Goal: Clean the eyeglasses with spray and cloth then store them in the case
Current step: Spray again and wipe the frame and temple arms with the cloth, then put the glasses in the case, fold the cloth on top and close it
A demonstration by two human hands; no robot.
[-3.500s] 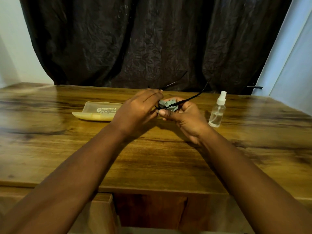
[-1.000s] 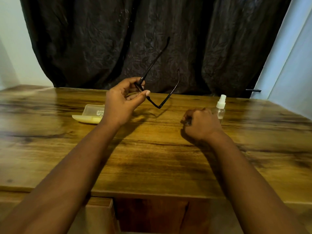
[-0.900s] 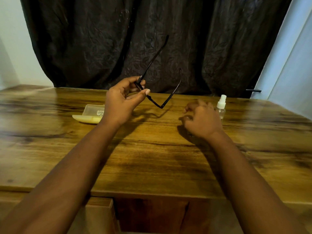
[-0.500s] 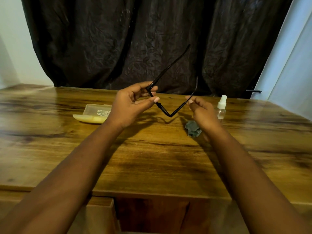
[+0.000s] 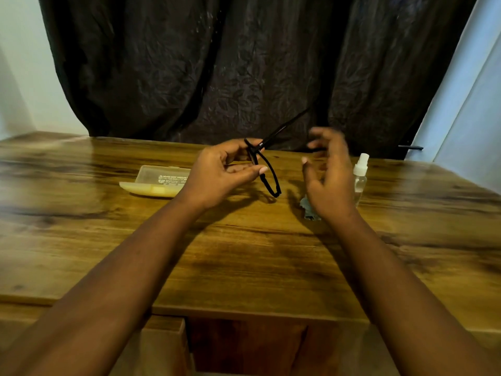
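Observation:
My left hand (image 5: 222, 172) pinches the black eyeglasses (image 5: 267, 169) by the frame, above the table; one temple points up and back toward the curtain. My right hand (image 5: 329, 172) is raised just right of the glasses, blurred, fingers spread and loosely curved, holding nothing; its fingertips are near the other temple. The grey cloth (image 5: 307, 207) lies crumpled on the table, partly hidden under my right hand. The yellowish glasses case (image 5: 154, 183) lies open to the left. The small clear spray bottle (image 5: 360, 177) with a white nozzle stands behind my right hand.
The wooden table (image 5: 244, 261) runs the full width of the view, its front edge near me. A dark curtain (image 5: 244, 63) hangs behind it. A pale wall stands at the right.
My right hand set the cloth on the table and rose to the glasses. My left hand lowered and turned the glasses, so the frame hangs more downward now.

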